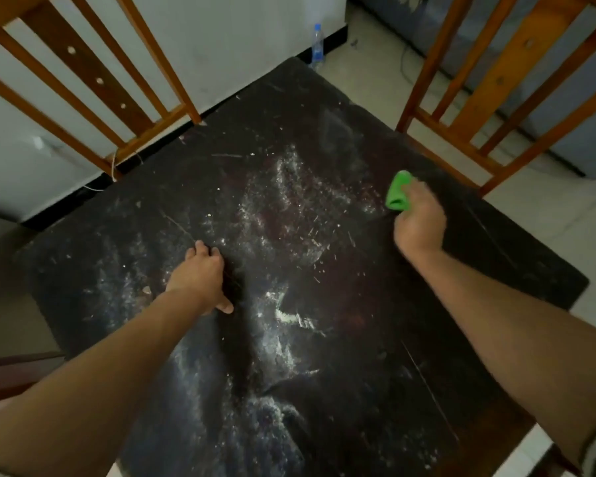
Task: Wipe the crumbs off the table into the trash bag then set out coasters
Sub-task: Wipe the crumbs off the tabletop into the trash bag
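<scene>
A dark, worn table [159, 235] fills the view, dusted with pale crumbs [289, 208] and powdery streaks across its middle and front. My right hand [418, 222] presses a bunched green cloth [398, 191] onto the table near its right edge, beside the crumb patch. My left hand [203, 273] rests flat on the tabletop left of centre, fingers apart and holding nothing. No trash bag or coasters are in view.
Two wooden slatted chairs stand at the far corners, one on the left [93, 80] and one on the right [496, 80]. A plastic water bottle [318, 46] stands on the tiled floor behind the table by the white wall.
</scene>
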### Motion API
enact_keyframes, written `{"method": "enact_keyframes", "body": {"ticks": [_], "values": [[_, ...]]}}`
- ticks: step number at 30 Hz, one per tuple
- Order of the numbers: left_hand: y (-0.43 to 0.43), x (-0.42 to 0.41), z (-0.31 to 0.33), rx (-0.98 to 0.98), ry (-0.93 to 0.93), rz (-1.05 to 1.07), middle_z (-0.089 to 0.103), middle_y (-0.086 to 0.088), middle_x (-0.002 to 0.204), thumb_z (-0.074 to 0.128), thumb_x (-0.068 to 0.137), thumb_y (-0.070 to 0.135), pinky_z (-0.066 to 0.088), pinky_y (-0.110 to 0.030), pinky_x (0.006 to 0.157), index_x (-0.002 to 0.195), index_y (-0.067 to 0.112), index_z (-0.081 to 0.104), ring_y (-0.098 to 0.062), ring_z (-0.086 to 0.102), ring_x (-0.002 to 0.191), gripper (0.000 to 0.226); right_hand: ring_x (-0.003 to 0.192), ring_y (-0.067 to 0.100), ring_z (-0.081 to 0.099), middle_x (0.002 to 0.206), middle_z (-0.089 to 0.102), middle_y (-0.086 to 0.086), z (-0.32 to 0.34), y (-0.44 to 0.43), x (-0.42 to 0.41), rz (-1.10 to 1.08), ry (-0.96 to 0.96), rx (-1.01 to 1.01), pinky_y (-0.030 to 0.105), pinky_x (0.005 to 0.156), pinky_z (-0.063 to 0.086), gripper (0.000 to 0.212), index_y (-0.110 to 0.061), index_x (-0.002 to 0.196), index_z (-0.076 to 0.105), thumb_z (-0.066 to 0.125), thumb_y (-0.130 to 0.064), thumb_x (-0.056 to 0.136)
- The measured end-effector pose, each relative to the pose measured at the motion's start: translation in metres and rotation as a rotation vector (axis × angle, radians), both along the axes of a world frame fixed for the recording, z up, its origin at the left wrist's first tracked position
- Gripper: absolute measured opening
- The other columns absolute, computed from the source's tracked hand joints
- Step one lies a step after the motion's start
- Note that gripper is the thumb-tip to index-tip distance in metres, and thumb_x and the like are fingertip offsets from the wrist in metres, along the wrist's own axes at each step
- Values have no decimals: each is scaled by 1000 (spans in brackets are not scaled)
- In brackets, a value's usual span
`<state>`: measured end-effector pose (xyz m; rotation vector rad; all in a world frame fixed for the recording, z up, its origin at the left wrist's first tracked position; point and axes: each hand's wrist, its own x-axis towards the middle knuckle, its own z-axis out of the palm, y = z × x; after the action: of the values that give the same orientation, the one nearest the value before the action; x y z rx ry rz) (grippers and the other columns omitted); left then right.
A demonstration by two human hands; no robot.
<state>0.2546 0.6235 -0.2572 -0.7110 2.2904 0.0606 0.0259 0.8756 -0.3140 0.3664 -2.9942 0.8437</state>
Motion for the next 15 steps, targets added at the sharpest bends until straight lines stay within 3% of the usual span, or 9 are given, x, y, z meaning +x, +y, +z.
{"method": "enact_keyframes", "body": {"ticks": [3,6,9,12,15], "values": [[0,4,2,38,15,40,3,-21,160,83,68,48,22,-41,118,155,5,8,-36,10,148,123,112,41,60,120,63,24,-7,-20,61,423,29,-85,33,107,35,54,4,115,66,60,18,64],[2,9,4,71,40,84,-8,-17,162,82,71,45,20,-42,119,156,9,3,-32,0,150,122,125,31,54,132,59,14,-7,-16,130,680,-71,-124,43,110,37,55,-5,122,64,64,5,68],[1,11,3,81,44,90,-12,-15,162,81,73,46,19,-43,120,156,11,1,-31,-4,150,121,129,18,51,134,59,2,-5,-1,180,892,-185,-191,42,111,36,60,-13,121,66,74,4,65],[3,9,4,90,40,97,-14,-15,161,79,75,45,16,-42,120,156,10,-2,-31,-6,150,120,119,9,58,122,68,0,2,2,185,902,-354,-337,36,106,44,53,-12,108,73,71,8,59],[3,7,3,92,32,104,-16,-16,161,79,75,44,15,-41,120,156,9,-3,-31,-7,150,120,109,14,64,114,70,6,12,-18,125,618,-407,-470,24,102,45,49,-10,107,73,57,9,64]]}}
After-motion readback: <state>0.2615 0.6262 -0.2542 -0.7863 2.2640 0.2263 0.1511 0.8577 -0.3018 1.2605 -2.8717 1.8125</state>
